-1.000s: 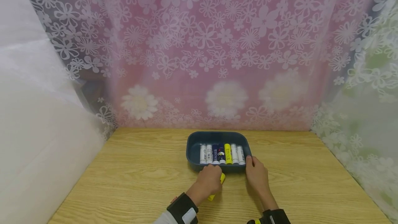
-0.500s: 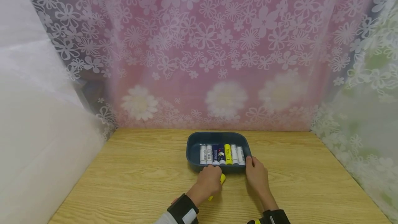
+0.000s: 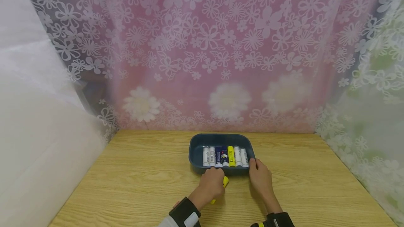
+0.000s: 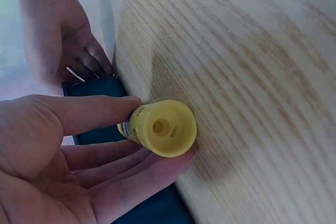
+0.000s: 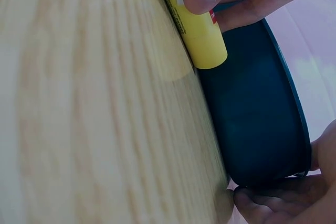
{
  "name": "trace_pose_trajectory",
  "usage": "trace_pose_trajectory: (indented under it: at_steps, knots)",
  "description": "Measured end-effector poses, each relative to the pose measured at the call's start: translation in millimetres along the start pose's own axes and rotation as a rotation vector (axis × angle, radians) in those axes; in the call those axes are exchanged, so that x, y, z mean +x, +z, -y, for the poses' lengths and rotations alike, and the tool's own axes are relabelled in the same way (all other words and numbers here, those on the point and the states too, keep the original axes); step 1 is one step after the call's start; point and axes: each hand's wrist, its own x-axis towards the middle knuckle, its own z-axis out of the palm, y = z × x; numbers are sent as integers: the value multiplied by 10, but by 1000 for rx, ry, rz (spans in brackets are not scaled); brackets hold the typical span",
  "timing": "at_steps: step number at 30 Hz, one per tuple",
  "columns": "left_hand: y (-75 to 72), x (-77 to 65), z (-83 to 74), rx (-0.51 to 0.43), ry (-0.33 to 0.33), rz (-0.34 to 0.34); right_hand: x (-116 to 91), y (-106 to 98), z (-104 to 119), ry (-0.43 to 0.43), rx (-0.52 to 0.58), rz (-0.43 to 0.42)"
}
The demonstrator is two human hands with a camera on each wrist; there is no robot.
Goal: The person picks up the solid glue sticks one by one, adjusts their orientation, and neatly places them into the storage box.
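My left hand (image 3: 212, 184) pinches a yellow glue stick (image 4: 170, 128) between thumb and fingers, low over the wooden table and just in front of a dark blue plastic box (image 3: 196, 153). One hollow end of the stick faces the left wrist camera. In the right wrist view the same yellow glue stick (image 5: 197, 35) lies slantwise along the table, close to the box's wall (image 5: 252, 98). My right hand (image 3: 261, 178) grips the box at its front right corner, thumb at the rim and fingers underneath.
Inside the box several glue sticks lie side by side in a row: white ones (image 3: 206, 156), dark blue ones (image 3: 219, 155) and a yellow one (image 3: 231, 155). Behind the table (image 3: 142, 171) hangs a pink flowered curtain (image 3: 202, 62), with pale sheeting (image 3: 38, 115) at the left.
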Motion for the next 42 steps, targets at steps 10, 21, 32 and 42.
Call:
trace_pose_trajectory:
  at_steps: [10,21,32,42]
  knots:
    - [-27,-5,16,-23,-11,34,3,-8,-10,12,1,12]
    - [-136,-29,81,-59,8,57,0,-1,-10,13,11,16]
    - [-432,-90,-9,-73,97,-20,9,-4,-16,11,14,11]
    - [-688,-12,-74,-152,162,-124,11,6,-26,8,13,11]
